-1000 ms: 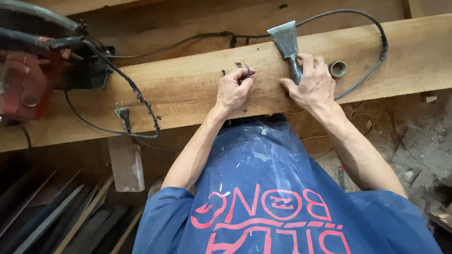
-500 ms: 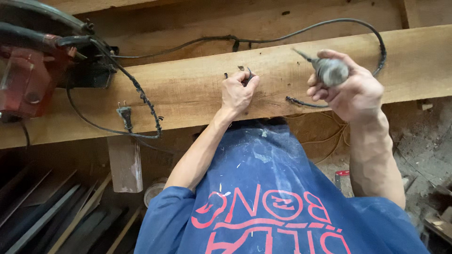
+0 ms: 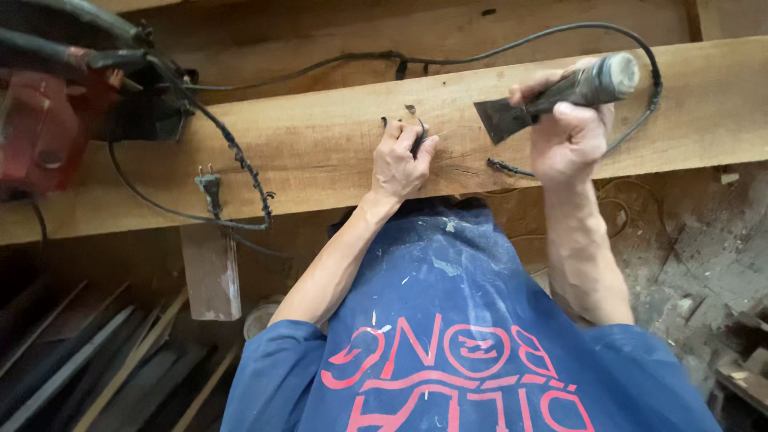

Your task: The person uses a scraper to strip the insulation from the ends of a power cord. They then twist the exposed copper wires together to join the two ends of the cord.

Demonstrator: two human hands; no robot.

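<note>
A long wooden beam [image 3: 304, 152] runs across in front of me. My left hand [image 3: 402, 162] rests on it, fingertips pinching a small dark bent metal piece [image 3: 416, 128] that stands on the wood. My right hand [image 3: 570, 138] is raised just right of it and grips the round handle of a wide-bladed chisel [image 3: 560, 94]. The dark flat blade points left, a short way from my left fingers. A small dark twisted scrap [image 3: 506, 167] lies on the beam below the blade.
A red power tool [image 3: 40, 132] sits on the beam's left end. Its black cable [image 3: 240, 172] and plug [image 3: 210, 186] trail over the wood, and another cable loops behind my right hand. Planks lean at lower left, rubble lies at lower right.
My right hand picked the chisel up off the beam, lifted it and turned it, so the blade now points left toward my left hand. My left hand stayed on the metal piece.
</note>
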